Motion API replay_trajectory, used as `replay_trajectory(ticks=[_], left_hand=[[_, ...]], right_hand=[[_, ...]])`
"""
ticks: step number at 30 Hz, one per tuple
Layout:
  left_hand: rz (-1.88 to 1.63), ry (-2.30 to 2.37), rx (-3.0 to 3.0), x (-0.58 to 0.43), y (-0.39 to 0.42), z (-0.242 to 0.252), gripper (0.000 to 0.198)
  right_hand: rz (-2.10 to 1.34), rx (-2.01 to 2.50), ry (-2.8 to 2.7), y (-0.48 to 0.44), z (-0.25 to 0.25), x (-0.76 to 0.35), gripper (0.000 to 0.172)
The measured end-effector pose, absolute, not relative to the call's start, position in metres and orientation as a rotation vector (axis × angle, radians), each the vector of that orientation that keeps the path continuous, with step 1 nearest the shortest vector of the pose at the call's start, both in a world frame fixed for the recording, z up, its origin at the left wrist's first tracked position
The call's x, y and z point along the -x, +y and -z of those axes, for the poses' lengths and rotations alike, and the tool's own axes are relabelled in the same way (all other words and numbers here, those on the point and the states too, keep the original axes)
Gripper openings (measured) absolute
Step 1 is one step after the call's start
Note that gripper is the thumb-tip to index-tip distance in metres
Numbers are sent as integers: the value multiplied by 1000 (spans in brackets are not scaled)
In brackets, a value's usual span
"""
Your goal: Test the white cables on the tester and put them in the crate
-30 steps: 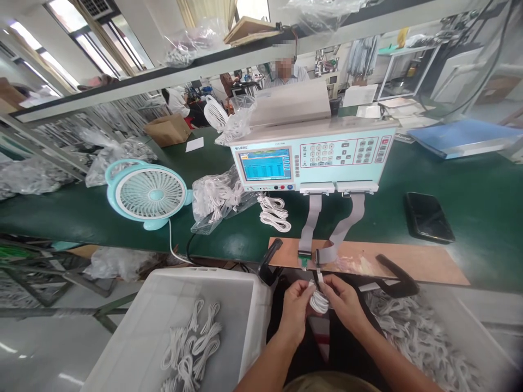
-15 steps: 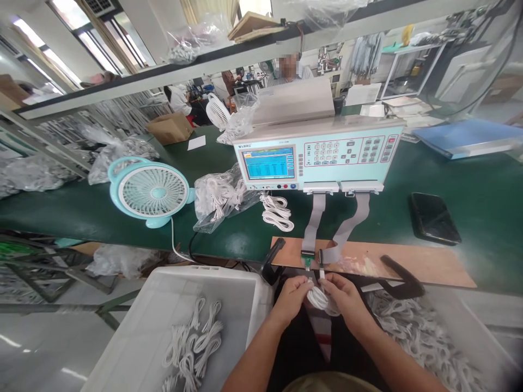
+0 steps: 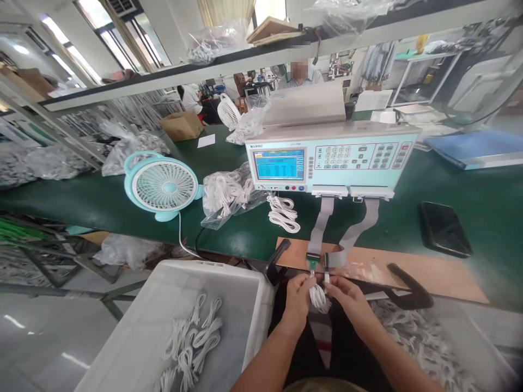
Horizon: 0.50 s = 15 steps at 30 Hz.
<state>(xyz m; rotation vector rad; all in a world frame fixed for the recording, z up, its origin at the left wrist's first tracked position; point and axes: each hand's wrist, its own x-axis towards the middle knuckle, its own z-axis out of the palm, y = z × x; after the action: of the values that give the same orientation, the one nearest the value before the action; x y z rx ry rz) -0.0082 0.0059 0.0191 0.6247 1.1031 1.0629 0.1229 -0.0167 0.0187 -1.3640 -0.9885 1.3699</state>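
Observation:
A coiled white cable (image 3: 319, 300) hangs between my two hands at the bench edge. My left hand (image 3: 300, 293) pinches one end of it, right below the small green circuit board (image 3: 312, 265). That end meets the board's connector; how deep it sits is hidden by my fingers. My right hand (image 3: 346, 292) is closed on the other end, a white plug lined up with a black connector (image 3: 326, 262). Grey ribbon cables (image 3: 319, 231) run from the board and the black connector up to a light-blue cable tester (image 3: 286, 163) with a lit screen.
A white bin (image 3: 163, 288) with several coiled cables stands left; more cables lie in a container (image 3: 420, 337) at right. Two black clamps (image 3: 278, 261) hold a copper-coloured board (image 3: 368, 264). A fan (image 3: 165, 186), a bagged cable bundle (image 3: 226, 193), a loose coil (image 3: 283, 214) and a phone (image 3: 445, 228) lie around.
My left hand has brought its cable end up to the green board's connector, where a gap was before. The tester's screen display has changed. The whole view has shifted slightly.

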Motion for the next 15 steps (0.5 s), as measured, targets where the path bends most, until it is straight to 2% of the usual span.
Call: replay_trajectory(ticks=[6,15], left_hand=[[-1103,1075,-688,4,-2,-7,41],[-1341,1155,-474,-21,-4,-7,56]], right_hand=[[-1466,1333,-898,-20,-16,-122,39],[-1542,1296,-761,-16,-7,-125,36]])
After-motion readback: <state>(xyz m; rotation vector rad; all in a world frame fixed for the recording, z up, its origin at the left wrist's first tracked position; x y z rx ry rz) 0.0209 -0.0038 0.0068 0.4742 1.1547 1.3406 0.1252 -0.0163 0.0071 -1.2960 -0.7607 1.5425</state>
